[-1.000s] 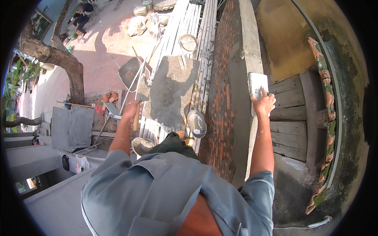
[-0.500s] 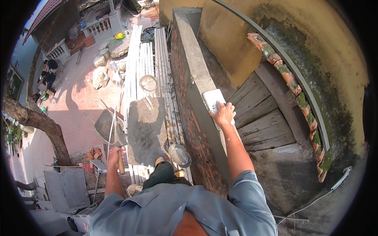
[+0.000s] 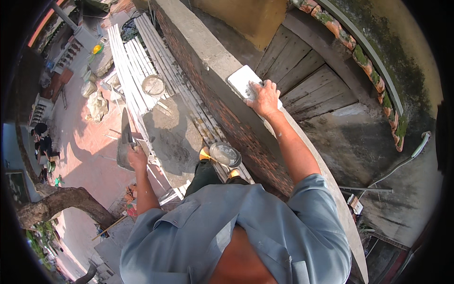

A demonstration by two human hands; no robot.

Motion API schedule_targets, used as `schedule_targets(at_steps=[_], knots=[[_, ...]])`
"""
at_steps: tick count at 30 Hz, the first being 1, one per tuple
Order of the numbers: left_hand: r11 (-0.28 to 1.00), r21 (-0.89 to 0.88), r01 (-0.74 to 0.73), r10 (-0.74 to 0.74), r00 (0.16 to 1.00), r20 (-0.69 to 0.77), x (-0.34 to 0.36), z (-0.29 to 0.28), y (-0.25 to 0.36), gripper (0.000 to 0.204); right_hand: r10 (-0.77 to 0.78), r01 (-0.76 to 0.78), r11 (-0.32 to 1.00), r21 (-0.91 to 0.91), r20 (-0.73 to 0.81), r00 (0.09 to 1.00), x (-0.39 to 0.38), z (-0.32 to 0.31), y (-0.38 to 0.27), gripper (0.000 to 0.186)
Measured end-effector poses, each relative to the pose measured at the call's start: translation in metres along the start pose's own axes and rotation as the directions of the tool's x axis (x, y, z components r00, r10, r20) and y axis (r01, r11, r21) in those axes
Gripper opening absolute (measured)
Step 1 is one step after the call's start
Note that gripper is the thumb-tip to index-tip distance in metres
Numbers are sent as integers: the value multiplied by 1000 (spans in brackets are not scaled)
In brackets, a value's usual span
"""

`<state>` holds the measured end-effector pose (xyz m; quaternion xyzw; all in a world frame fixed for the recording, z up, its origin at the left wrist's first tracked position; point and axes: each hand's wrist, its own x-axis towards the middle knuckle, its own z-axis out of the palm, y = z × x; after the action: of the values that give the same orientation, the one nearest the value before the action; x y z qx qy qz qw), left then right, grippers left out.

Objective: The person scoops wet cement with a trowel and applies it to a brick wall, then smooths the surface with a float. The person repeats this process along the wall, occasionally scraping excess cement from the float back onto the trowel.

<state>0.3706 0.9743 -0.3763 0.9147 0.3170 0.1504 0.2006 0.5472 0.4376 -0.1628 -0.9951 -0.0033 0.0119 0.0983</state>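
My left hand (image 3: 138, 156) is closed on the handle of a trowel (image 3: 126, 127), its dark metal blade pointing up the picture, over a grey mortar pan or board beside the scaffold. My right hand (image 3: 263, 98) grips a white rectangular float (image 3: 241, 79) lying on the grey mortar-coated top of a brick wall (image 3: 212, 50). Below, between the wall and my left hand, is a mortar-stained board (image 3: 175, 142) on long pale poles. A round bucket (image 3: 225, 154) stands by my yellow boots (image 3: 205, 153), and another round container (image 3: 153, 85) sits farther along.
Long poles (image 3: 137, 57) run beside the wall. At left are a tree trunk (image 3: 75, 206), a pink paved yard (image 3: 90, 151) and another person (image 3: 43, 144) low down in it. Rocks (image 3: 97, 106) lie beyond. Right of the wall are wooden boards (image 3: 317, 94) and mossy tiles (image 3: 359, 54).
The view has turned, swinging the scene round. My right hand and the float have moved forward along the wall top; my left hand still holds the trowel.
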Motion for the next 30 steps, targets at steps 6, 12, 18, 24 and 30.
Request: schedule_targets(at_steps=[6,12,18,24,30], knots=[[767,-546,337,-77,893,443,102,44,37,24,43,-42,999,24,-41,998,4,8,2,70],[799,-557,226,111,855,506,165,51,118,25,144,-140,988,62,-64,988,-21,9,4,65],[741,-661,118,303,820,486,207,50,208,24,347,-346,938,30,-102,932,-129,7,59,75],[681,-720,136,370,784,498,200,37,266,23,590,-604,797,-4,-208,780,-290,-4,147,77],[645,-753,133,413,768,490,197,24,266,23,948,-965,263,6,-186,257,-423,-34,208,73]])
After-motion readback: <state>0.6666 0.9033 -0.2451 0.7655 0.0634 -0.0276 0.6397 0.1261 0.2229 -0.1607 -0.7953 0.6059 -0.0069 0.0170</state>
